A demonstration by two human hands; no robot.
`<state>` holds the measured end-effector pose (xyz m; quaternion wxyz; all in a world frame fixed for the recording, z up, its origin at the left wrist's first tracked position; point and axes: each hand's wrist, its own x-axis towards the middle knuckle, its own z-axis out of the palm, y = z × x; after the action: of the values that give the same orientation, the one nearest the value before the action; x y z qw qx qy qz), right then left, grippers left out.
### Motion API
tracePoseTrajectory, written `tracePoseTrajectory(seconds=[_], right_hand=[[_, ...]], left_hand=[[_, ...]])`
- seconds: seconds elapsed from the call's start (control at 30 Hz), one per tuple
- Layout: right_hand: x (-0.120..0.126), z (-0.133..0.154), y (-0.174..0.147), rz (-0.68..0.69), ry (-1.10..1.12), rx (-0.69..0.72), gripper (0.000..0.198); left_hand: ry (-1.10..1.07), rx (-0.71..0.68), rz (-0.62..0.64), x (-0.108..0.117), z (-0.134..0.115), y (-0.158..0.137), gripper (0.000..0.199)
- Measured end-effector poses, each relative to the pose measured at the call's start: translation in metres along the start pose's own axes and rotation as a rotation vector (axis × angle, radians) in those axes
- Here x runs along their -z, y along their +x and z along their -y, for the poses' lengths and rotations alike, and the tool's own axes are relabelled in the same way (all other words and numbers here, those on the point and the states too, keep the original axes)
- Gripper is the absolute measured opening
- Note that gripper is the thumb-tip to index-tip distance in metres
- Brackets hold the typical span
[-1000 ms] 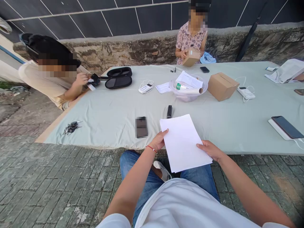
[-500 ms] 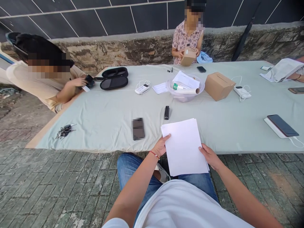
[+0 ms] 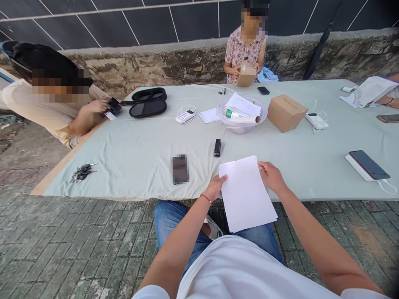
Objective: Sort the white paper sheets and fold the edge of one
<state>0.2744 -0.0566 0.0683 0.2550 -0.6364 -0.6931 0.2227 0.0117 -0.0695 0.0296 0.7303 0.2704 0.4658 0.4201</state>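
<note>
A small stack of white paper sheets (image 3: 246,195) is tilted over my lap, its far part above the table edge. My left hand (image 3: 215,187) grips the stack's left edge, thumb on top and fingers underneath. At the upper right edge, my right hand (image 3: 272,176) has its fingers curled against the sheets near the far corner; some fingertips are hidden. The lower right corners are slightly fanned. Beyond the paper lies a black stapler (image 3: 217,148). A blurred dark flat object (image 3: 180,169) is left of my left hand.
A cloth-covered table (image 3: 124,166) bears keys (image 3: 82,172), a plastic bowl (image 3: 241,126) of papers, a cardboard box (image 3: 286,113), a phone on a white power bank (image 3: 369,165) and an open black case (image 3: 148,108). One person handles a dark device at left; another holds a small box (image 3: 247,74) opposite.
My right hand has slid up the paper's right edge towards the far corner. The stack has turned slightly and shifted right, with my left hand still gripping it.
</note>
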Motion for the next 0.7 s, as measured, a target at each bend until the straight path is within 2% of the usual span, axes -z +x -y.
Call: tracePoseTrajectory(seconds=[0.1,0.2,0.3,0.5,0.7], right_hand=[[-0.015,0.04,0.034,0.029,-0.036,0.287,0.041],[-0.034,0.07,0.058,0.205,-0.13,0.461,0.037],[-0.05,0.083,0.072,0.411,-0.202,0.501,0.038],[-0.059,0.09,0.078,0.578,-0.213,0.513,0.041],[-0.062,0.092,0.076,0.59,-0.207,0.539,0.04]], left_hand=[[0.013,0.007,-0.002,-0.002,0.002,0.002,0.049],[0.017,0.017,-0.026,-0.004,0.001,0.003,0.049],[0.028,0.013,-0.044,-0.007,-0.001,0.004,0.05],[0.127,-0.001,-0.059,-0.007,0.0,0.009,0.052],[0.148,-0.045,-0.059,-0.003,0.009,0.014,0.055]])
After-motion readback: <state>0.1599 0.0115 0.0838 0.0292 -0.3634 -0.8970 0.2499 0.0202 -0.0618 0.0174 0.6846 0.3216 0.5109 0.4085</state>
